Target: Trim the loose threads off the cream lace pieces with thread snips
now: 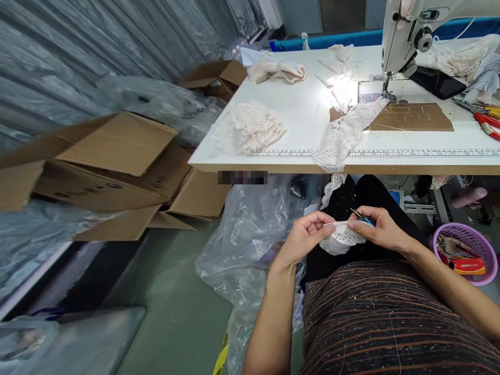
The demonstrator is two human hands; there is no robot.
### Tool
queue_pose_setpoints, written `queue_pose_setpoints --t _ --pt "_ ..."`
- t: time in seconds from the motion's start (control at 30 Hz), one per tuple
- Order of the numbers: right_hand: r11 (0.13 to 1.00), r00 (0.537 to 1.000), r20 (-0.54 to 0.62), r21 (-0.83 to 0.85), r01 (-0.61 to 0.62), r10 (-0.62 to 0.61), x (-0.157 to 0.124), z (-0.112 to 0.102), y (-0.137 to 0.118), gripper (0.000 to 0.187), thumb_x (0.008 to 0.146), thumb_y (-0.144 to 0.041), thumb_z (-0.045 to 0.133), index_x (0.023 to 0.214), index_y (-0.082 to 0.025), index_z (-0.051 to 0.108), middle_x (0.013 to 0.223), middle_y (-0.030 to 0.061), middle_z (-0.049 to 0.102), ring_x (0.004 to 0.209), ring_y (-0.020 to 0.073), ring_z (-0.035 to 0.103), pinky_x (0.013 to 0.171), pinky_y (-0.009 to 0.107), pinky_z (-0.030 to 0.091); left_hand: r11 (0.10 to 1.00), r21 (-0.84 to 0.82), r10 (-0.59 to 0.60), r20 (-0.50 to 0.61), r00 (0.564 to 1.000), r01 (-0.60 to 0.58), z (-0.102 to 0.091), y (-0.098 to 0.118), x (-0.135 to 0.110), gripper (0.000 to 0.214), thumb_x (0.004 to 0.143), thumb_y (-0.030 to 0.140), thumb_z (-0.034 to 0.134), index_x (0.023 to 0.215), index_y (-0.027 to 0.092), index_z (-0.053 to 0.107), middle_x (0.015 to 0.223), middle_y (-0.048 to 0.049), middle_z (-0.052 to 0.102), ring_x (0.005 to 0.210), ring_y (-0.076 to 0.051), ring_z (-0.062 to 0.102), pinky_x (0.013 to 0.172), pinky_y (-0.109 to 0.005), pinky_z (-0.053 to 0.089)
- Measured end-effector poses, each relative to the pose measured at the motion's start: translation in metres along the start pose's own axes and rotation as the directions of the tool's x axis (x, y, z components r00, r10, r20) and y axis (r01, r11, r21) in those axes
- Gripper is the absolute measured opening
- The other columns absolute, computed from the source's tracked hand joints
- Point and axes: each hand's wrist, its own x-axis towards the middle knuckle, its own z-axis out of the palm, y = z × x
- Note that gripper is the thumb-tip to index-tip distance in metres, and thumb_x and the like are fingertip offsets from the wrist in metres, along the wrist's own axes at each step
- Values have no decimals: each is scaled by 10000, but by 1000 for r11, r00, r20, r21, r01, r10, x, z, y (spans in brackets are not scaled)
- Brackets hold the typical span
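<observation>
Above my lap, a piece of white lace point(339, 241) is stretched between my two hands. My left hand point(308, 232) pinches its left end between thumb and fingers. The right end is pinched by my right hand point(377, 229), which also holds a small pointed tool point(364, 216) with a blue part. Its kind cannot be made out, as the fingers cover most of it. Another strip of lace point(344, 136) runs from the sewing machine point(396, 47) needle area over the table's front edge and hangs down toward my lap.
On the white table point(300, 125) lie a cream lace bundle point(258, 127), folded fabric point(276, 71), brown cardboard point(416, 117), a black phone point(437, 82) and red-handled pliers point(487, 125). Cardboard boxes point(117, 143) and plastic bags point(250, 229) stand left. A purple basket point(466, 229) sits low right.
</observation>
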Motion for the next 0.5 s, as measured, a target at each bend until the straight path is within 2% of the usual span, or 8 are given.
queue_pose_setpoints --t 0.17,0.33,0.43,0.5 --pt "998 998 -32 -37 47 -48 -3 1 -4 303 776 -457 706 730 -169 627 633 -25 553 568 96 439 535 226 386 998 13 55 15 998 -56 4 1 0 317 653 391 873 807 161 721 707 -9 687 626 -112 607 590 -221 500" --pt "986 990 -56 -114 122 -129 -8 1 -5 204 814 -359 679 740 -171 644 663 -9 608 591 106 489 554 225 417 983 23 184 13 983 -185 6 0 -1 243 666 351 870 710 162 723 744 -33 702 667 -128 628 598 -231 506" --pt "954 968 -52 -191 230 -244 -12 1 -7 149 843 -298 667 754 -180 657 699 5 651 622 119 546 592 235 450 971 23 240 -17 971 -240 8 2 -3 217 685 337 861 707 166 728 768 -43 708 692 -139 645 618 -244 519" --pt "907 934 -30 -252 338 -357 -14 0 -8 106 859 -250 662 776 -185 673 732 17 679 651 127 583 626 246 471 963 22 267 -28 963 -267 9 4 -5 210 705 339 849 712 170 724 783 -52 718 718 -153 664 641 -259 533"
